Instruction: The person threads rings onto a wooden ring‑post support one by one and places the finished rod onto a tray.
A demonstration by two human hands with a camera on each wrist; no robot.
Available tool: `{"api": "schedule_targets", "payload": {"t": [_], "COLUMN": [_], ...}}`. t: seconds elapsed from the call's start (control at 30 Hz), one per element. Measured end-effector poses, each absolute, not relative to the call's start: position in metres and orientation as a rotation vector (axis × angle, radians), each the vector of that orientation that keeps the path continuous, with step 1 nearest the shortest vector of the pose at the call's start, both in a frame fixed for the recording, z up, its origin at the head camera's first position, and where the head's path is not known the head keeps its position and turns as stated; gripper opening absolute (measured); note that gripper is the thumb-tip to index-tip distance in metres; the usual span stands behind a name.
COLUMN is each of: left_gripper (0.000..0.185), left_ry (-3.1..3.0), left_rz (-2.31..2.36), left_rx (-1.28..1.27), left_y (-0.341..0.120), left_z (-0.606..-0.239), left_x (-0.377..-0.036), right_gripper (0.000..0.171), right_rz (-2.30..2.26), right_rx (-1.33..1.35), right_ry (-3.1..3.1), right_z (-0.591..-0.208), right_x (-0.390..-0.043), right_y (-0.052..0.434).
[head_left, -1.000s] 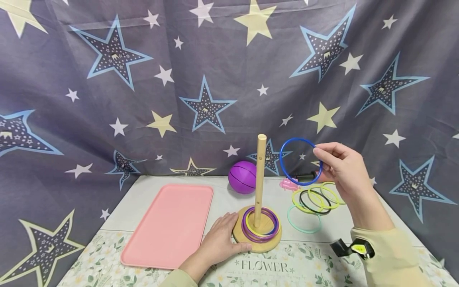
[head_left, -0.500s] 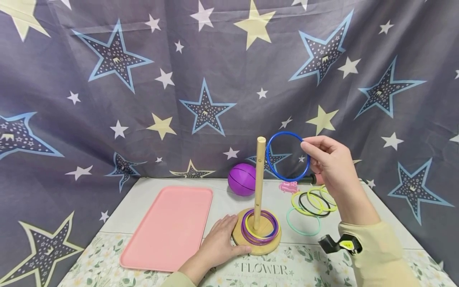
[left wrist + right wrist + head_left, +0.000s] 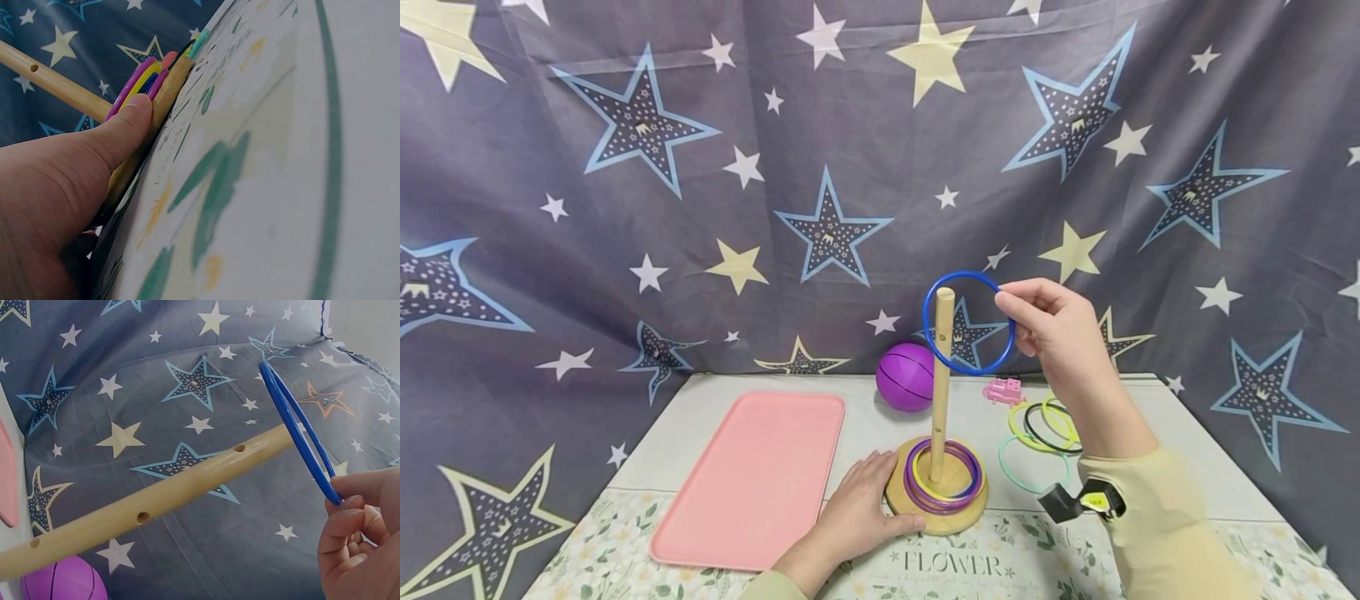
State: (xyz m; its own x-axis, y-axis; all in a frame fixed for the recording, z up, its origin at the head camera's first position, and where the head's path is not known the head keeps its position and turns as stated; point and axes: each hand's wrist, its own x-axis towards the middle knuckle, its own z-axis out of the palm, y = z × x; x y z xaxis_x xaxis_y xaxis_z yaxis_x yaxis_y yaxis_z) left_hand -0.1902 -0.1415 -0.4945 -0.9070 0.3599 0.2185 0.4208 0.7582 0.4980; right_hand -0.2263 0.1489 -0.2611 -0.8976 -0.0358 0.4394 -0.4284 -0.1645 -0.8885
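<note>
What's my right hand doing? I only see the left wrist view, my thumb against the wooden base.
Observer: Your right hand pinches a blue ring in its grip, level with the top of the peg.
Operator: Is it over the peg?
Observer: In the right wrist view the peg's tip meets the ring's opening; I cannot tell if it is through.
Operator: Any more rings?
Observer: Yes, loose rings lie on the table right of the base.

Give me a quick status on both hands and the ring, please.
Right hand pinches blue ring, held at top of wooden peg. Left hand steadies wooden base. Nothing in the way.
</note>
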Motion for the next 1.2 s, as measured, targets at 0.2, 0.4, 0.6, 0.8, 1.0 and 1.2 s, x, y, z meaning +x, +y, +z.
{"api": "schedule_targets", "payload": {"t": [0.2,0.4,0.6,0.8,1.0,1.2], "left_gripper": [0.113,0.113,0.112,0.113,0.113,0.114], "left_ry": [-2.853,-2.865,-2.862,-2.864,-2.865,-2.868], "left_rz": [-0.858,-0.859,-0.848,-0.84,-0.835,-0.835], "left_rx": [-0.631,-0.621,-0.628,-0.625,-0.619,-0.617], "left_y": [-0.141,-0.141,-0.141,-0.141,-0.142,-0.142], "left_z": [-0.494,-0.493,-0.493,-0.495,-0.497,-0.497], "left_x": [-0.189,-0.188,-0.188,-0.19,-0.191,-0.191], "right_gripper": [0.014,0.011,0.005,0.007,0.014,0.015], "right_rz": [2.171,2.211,2.259,2.252,2.209,2.172], "right_rx": [0.519,0.47,0.419,0.399,0.371,0.353], "right_ry": [-1.85,-1.88,-1.894,-1.948,-2.007,-2.05], "right_z": [-0.267,-0.276,-0.286,-0.3,-0.313,-0.322], "right_x": [-0.232,-0.24,-0.247,-0.252,-0.255,-0.255], "right_y": [0.142,0.138,0.136,0.138,0.135,0.132]}}
